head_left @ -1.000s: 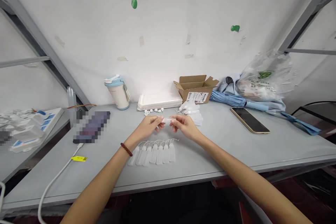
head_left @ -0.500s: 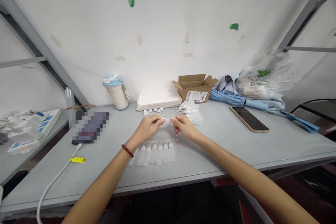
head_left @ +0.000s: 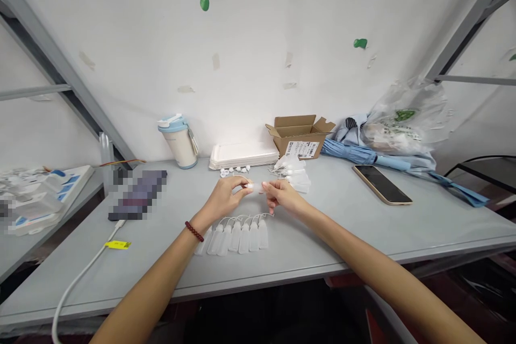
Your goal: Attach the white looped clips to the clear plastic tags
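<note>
My left hand (head_left: 226,195) is closed in a pinch around the white cap end of a small translucent plastic bottle (head_left: 258,187). Thumb and fingers of my right hand (head_left: 285,196) pinch the bottle's other end, and much of it is hidden by my fingers. Below, several similar bottles (head_left: 244,239) with thin white cords lie side by side on the grey table. Behind my right hand is a loose pile of more translucent bottles (head_left: 299,178) with cords. Several small white caps (head_left: 229,172) lie beyond my left hand.
Along the wall stand a cream tumbler (head_left: 179,142) with a blue lid, a stack of white trays (head_left: 244,155) and an open cardboard box (head_left: 299,142). To the right lie a blue umbrella (head_left: 355,151) and a phone (head_left: 382,185). A white cable (head_left: 86,271) crosses the left side.
The white piece at my left fingertips shows more clearly. Both hands stay almost in place, still pinching the bottle; the view has shifted slightly.
</note>
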Motion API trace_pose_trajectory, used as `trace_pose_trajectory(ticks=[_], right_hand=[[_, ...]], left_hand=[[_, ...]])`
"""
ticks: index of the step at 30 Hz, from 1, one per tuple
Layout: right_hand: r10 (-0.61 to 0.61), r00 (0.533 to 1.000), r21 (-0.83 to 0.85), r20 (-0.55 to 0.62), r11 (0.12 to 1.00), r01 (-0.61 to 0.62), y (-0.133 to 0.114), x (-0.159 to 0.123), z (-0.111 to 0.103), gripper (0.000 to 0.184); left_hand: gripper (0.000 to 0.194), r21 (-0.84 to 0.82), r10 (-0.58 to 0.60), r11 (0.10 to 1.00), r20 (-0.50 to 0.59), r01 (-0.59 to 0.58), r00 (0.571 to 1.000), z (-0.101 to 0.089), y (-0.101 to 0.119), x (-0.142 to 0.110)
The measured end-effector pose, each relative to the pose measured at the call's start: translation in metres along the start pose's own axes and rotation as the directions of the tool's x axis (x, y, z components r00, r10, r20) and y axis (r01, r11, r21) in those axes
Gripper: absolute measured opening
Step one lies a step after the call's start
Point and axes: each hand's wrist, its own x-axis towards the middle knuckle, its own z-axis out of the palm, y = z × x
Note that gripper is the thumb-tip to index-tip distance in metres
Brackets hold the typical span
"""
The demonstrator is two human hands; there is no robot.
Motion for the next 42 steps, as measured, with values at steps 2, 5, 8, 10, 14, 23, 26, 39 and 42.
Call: trace_pose_trajectory(ticks=[2,5,8,10,14,23,26,39,42], right_hand=[[0.019,1.0,0.02,0.012,1.0,-0.019,-0.001,0.0,0.0,0.049],[0.002,1.0,0.015,0.01,1.0,-0.002,-0.003,0.0,0.0,0.05],[-0.094,0.995,-0.096,-0.042,0.991,0.09,-0.002,0.001,0.0,0.048],[-0.175,0.982,-0.221,-0.074,0.963,0.155,-0.001,0.001,0.0,0.046],[-0.243,0.968,-0.359,-0.068,0.911,0.204,-0.002,0.0,-0.001,0.041],[-0.328,0.943,-0.462,-0.055,0.846,0.267,-0.009,-0.007,0.001,0.039],[-0.223,0.975,-0.275,-0.023,0.939,0.208,-0.009,-0.007,0.001,0.042],[-0.496,0.852,-0.679,-0.167,0.685,0.265,-0.021,-0.002,-0.022,0.031],[-0.571,0.804,-0.819,-0.166,0.534,0.21,-0.025,0.003,-0.045,0.03]], left_hand=[[0.017,-0.017,-0.01,1.0,0.005,0.01,1.0,0.0,-0.002,0.0],[0.019,-0.106,-0.058,0.992,0.041,0.062,0.997,0.0,-0.004,0.0],[0.026,-0.176,-0.128,0.974,0.112,0.146,0.985,-0.002,-0.004,0.001],[0.031,-0.194,-0.173,0.961,0.143,0.199,0.974,-0.002,-0.003,0.001],[0.037,-0.241,-0.22,0.935,0.183,0.261,0.958,-0.002,-0.001,0.002],[0.041,-0.26,-0.238,0.925,0.171,0.277,0.956,0.002,0.003,0.001],[0.041,-0.239,-0.204,0.943,0.141,0.233,0.969,0.001,0.007,0.0],[0.036,0.058,-0.261,0.965,0.091,0.256,0.961,-0.026,-0.031,0.007],[0.025,0.336,-0.261,0.902,-0.078,0.272,0.962,-0.032,-0.063,0.006]])
